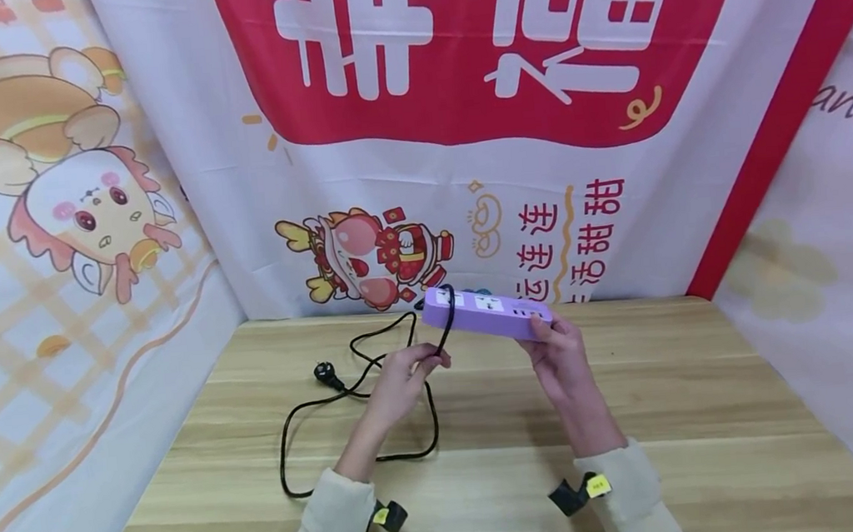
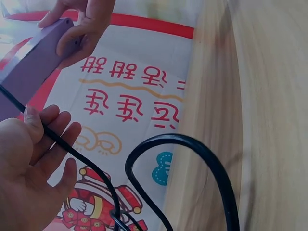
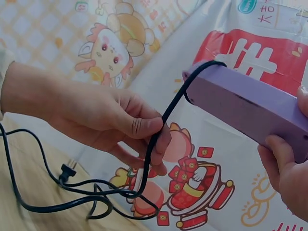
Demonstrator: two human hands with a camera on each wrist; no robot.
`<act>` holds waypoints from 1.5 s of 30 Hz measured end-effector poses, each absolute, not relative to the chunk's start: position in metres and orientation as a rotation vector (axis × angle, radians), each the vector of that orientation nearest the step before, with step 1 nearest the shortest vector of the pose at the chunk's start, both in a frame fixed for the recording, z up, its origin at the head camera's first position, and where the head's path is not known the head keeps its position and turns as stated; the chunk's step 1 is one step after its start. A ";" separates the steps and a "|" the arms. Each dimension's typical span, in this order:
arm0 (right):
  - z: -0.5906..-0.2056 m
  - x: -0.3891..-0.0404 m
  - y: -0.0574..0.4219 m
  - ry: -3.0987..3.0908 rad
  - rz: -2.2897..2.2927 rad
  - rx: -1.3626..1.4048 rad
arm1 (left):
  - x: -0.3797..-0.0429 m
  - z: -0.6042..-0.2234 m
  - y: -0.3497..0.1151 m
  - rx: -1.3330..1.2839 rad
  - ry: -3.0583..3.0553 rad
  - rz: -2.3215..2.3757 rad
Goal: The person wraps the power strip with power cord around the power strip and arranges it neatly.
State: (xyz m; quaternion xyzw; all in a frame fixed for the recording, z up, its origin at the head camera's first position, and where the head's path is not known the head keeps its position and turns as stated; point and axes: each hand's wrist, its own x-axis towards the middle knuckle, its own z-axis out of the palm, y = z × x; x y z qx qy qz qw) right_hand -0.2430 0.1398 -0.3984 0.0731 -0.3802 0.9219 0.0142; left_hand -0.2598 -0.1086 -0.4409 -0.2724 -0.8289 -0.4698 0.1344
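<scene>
A purple power strip (image 1: pixel 486 313) with white sockets is held up above the table, tilted down toward the right. My right hand (image 1: pixel 560 356) grips its right end, thumb on the near side in the head view. The black cord (image 3: pixel 168 111) passes over the strip's left end and comes down to my left hand (image 1: pixel 400 382), which pinches it between thumb and forefinger. In the left wrist view the other fingers (image 2: pixel 61 139) lie loosely behind the cord. The rest of the cord loops on the table, with the black plug (image 1: pixel 326 375) at the left.
The wooden table (image 1: pixel 709 411) meets a printed cloth backdrop (image 1: pixel 494 169) at its far edge. Another patterned cloth (image 1: pixel 56 245) hangs on the left, and a pale one (image 1: pixel 829 226) on the right. Dark straps (image 1: pixel 576 495) are worn at both cuffs.
</scene>
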 end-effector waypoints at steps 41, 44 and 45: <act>-0.398 -0.247 0.172 -2.230 1.912 1.169 | -0.263 -0.427 -0.135 -0.750 -2.420 -0.747; -0.398 -0.246 0.172 -2.303 1.803 1.132 | -0.263 -0.426 -0.135 -0.763 -2.407 -0.695; -0.397 -0.246 0.172 -2.327 1.771 1.118 | -0.263 -0.425 -0.134 -0.767 -2.411 -0.685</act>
